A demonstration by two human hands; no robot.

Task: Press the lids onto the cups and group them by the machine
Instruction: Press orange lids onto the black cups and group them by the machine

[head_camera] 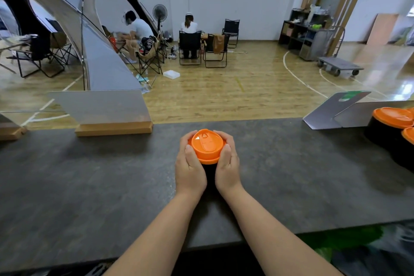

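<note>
A black cup (pixel 208 171) with an orange lid (pixel 206 145) stands on the dark counter (pixel 89 175) in the middle of the view. My left hand (pixel 189 168) wraps the cup's left side, its thumb lying on the lid's rim. My right hand (pixel 227 167) wraps the right side the same way, with fingers curled round the far edge of the lid. Most of the cup's body is hidden between my palms. At the far right stand two more black cups with orange lids (pixel 393 116), close together.
A white sign in a wooden base (pixel 105 116) stands at the counter's back left, a folded grey stand (pixel 336 111) at the back right. Beyond the counter lie a wooden floor, folding chairs, a tent and two seated people. Green material (pixel 340 237) lies below the counter's front edge.
</note>
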